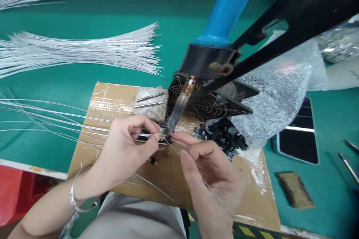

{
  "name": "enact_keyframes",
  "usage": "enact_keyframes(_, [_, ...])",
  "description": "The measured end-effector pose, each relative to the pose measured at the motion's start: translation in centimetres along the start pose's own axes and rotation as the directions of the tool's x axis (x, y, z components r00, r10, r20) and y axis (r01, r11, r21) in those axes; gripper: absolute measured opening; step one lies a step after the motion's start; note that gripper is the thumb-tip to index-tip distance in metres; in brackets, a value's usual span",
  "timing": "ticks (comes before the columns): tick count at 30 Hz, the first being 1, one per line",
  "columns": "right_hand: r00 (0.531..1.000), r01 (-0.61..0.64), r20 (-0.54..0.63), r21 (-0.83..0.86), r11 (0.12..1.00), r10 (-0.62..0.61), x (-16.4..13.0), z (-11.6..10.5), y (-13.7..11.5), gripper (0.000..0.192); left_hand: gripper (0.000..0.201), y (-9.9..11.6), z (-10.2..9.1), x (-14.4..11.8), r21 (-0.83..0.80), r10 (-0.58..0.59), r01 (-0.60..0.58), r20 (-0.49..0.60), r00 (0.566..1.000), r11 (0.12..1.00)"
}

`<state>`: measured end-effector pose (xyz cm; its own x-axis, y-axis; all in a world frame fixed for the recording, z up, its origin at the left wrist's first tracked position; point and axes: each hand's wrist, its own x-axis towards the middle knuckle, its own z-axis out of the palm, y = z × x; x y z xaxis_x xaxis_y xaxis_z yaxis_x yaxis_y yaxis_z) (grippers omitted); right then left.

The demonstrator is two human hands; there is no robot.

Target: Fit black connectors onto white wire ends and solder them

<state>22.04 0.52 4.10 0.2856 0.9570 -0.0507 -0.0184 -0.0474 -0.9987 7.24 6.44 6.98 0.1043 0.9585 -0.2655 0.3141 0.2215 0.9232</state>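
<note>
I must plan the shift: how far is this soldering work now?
Done: nothing finished is clearly visible. In hand: left hand holds wires at the soldering iron tip; right hand feeds thin solder wire. Left: a wire bundle and many black parts.

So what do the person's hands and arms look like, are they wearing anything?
Both arms are bare, with no sleeves or gloves. The left hand has a thin silver bangle around its wrist. The right hand wears nothing: no ring, no watch showing.

green table [84, 71] | silver wires [84, 50] | blue soldering-iron handle [224, 18] | brown cardboard [168, 171] | black chips [224, 136]
</note>
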Motion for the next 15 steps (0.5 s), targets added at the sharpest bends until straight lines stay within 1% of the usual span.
enact_keyframes(15, [0.999, -0.001, -0.033, 0.036, 0.999, 0.003, 0.1, 0.2, -0.53, 0.02, 0.007, 0.33, -0.07, 0.03, -0.016, 0.015, -0.015, -0.002, 1.0, 1.0])
